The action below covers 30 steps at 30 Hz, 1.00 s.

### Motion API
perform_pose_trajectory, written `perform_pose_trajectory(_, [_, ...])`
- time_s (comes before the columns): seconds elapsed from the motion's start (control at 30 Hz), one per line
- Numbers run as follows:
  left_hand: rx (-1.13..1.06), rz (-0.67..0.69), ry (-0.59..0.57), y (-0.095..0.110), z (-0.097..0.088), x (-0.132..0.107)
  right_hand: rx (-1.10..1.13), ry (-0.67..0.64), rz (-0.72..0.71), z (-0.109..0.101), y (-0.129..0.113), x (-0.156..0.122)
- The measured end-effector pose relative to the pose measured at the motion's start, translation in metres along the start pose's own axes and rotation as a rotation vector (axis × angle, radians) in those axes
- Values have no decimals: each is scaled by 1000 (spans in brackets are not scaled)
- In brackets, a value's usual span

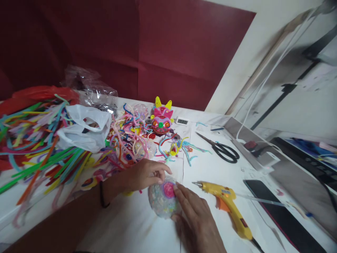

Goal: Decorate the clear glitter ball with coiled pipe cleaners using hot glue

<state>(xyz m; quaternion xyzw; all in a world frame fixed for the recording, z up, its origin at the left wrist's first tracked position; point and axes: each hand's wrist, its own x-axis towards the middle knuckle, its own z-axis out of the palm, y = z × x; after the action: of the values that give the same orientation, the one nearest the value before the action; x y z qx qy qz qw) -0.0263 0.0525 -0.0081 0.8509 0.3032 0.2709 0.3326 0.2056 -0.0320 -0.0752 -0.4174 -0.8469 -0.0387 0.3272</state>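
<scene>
A clear, rounded plastic dome [163,204] with pale coloured bits showing through it rests on the white tabletop. A pink pipe-cleaner coil [169,189] with a purple rim sits on its upper side. My right hand [196,212] grips the dome from the right, fingers beside the coil and thumb at the lower edge. Above the dome's far left edge is my left hand [150,174], its index finger stretched out and the others loosely bent. Its thumb lies close to the dome; whether it touches I cannot tell. Nothing shows between its fingers.
Right of the hands lie a yellow glue gun [228,200], black scissors [221,147] and a dark phone [256,191]. Behind stands a colourful lion-head figure [161,123] near a small digital display [182,121]. Many pipe cleaners [60,165] and a white plastic bag [86,130] fill the left.
</scene>
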Motion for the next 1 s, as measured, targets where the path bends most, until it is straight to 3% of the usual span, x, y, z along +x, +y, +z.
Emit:
perform_pose_trajectory(0.53, [221,124,47,2,7,-8,-47,-4,-2,0,-1,-1])
perform_pose_trajectory(1.0, [267,125,29,2,3,-7,-82,11,-21,-1,-1,0])
